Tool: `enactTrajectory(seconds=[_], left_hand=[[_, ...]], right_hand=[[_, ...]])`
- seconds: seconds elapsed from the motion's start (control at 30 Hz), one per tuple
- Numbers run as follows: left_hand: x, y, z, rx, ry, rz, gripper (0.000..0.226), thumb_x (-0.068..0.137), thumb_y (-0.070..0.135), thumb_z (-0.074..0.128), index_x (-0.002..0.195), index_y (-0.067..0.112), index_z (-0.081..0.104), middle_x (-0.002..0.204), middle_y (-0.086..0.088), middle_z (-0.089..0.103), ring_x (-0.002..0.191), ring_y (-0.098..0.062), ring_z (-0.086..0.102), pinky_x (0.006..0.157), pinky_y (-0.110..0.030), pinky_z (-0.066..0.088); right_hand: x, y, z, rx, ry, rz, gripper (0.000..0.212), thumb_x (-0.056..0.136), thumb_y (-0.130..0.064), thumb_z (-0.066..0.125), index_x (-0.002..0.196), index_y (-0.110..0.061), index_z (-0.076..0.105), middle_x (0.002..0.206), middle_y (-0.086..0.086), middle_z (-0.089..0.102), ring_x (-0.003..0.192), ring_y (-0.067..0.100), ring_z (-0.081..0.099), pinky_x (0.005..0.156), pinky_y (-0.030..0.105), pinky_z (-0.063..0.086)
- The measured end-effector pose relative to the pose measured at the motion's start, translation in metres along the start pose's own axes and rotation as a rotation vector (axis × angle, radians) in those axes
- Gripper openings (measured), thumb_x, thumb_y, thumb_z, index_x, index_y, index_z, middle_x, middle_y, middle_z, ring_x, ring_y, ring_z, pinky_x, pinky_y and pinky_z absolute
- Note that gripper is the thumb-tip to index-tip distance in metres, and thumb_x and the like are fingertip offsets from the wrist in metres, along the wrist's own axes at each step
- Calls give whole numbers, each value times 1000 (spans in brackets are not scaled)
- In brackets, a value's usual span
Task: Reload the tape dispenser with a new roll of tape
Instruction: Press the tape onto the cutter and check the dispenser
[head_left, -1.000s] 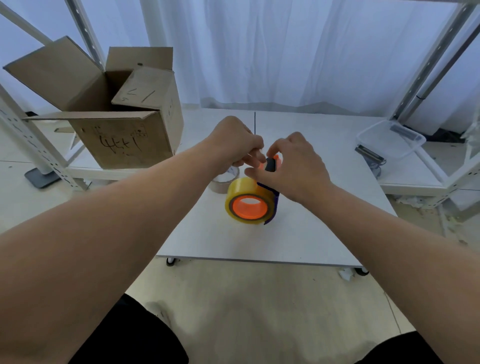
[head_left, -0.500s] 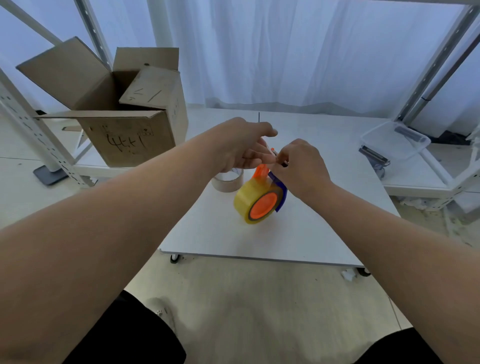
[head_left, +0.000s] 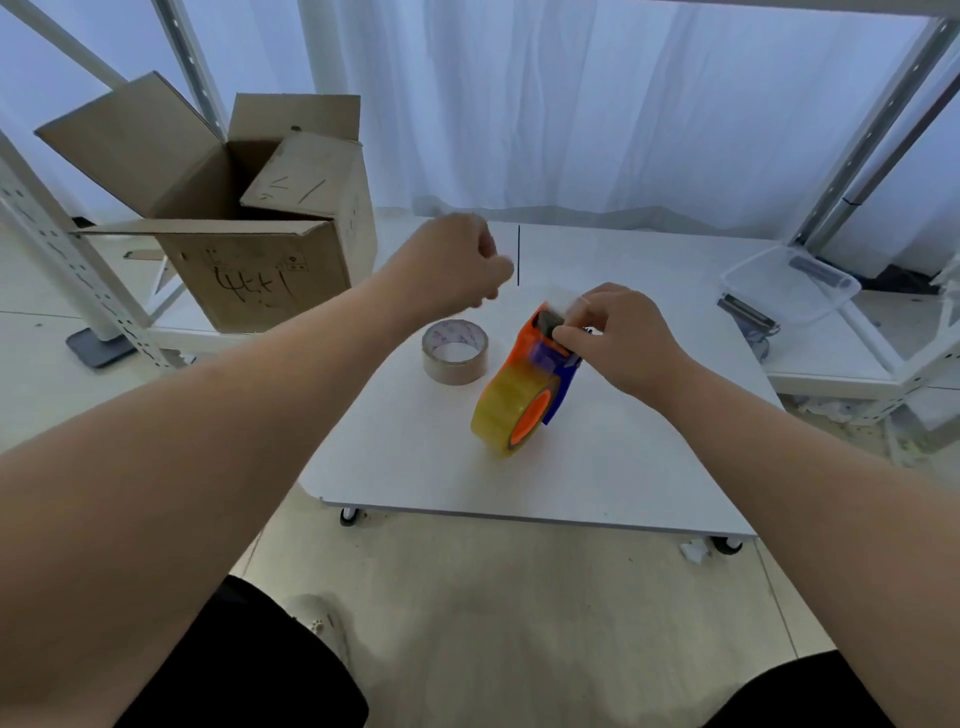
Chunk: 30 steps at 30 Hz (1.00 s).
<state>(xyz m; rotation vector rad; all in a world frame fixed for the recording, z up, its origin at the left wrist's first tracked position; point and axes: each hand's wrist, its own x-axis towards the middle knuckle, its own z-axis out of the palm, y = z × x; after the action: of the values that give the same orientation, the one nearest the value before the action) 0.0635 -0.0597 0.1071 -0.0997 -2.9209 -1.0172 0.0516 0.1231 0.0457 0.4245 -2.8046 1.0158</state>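
The tape dispenser (head_left: 545, 353), orange and blue, stands on edge on the white table (head_left: 623, 457) with a yellow roll of tape (head_left: 498, 415) mounted on its orange hub. My right hand (head_left: 623, 338) pinches the dispenser's top end from the right. My left hand (head_left: 457, 265) hovers up and to the left of the dispenser, apart from it, with its fingers curled shut and blurred. I cannot tell whether a clear tape end is between those fingers. A brownish, nearly bare tape core (head_left: 455, 351) lies flat just left of the dispenser.
An open cardboard box (head_left: 249, 260) sits on a low shelf at the back left. A clear plastic tub (head_left: 789, 283) and a dark tool (head_left: 745, 312) rest on the shelf at the right. Metal rack posts (head_left: 78, 270) flank the table, and a white curtain hangs behind.
My left hand has pulled away from the dispenser's top, up and to the left. The dispenser has turned more edge-on, and my right hand keeps its hold.
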Motion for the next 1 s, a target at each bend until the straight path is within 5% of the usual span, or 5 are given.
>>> enactTrajectory(seconds=[0.13,0.23,0.37,0.53,1.0], left_hand=[[-3,-24,42,102,-255,3,77,77,45,71,138,13,36,136,-6,48,120,-21,49,90,-28,40],[-3,-31,75,-2,-263,-26,94,68,55,74,142,18,30,138,-4,46,122,-21,48,90,-29,44],[-6,-27,98,-92,-177,-50,78,62,50,79,121,19,40,114,0,55,100,-18,55,75,-29,47],[-8,-18,106,-125,-5,-69,55,72,55,69,101,20,39,91,5,55,78,-13,54,53,-21,35],[-11,-25,107,-148,26,-42,52,74,49,71,99,16,40,78,10,46,66,-3,46,51,-20,35]], right_hand=[[-3,-4,-4,219,-2,114,20,79,-4,65,64,-17,61,89,3,63,82,15,61,66,18,47],[-2,-10,-3,275,13,179,14,79,-4,66,68,-12,63,75,-2,63,73,9,60,61,17,47],[-1,-15,-2,295,40,244,15,77,-4,65,65,-12,62,67,-6,59,63,6,54,52,13,42],[1,-16,-2,245,73,243,21,77,-9,65,59,-16,59,70,-9,55,67,7,52,64,22,46],[2,-14,-2,158,66,168,11,81,-7,61,76,-2,69,78,8,66,75,18,59,66,27,49]])
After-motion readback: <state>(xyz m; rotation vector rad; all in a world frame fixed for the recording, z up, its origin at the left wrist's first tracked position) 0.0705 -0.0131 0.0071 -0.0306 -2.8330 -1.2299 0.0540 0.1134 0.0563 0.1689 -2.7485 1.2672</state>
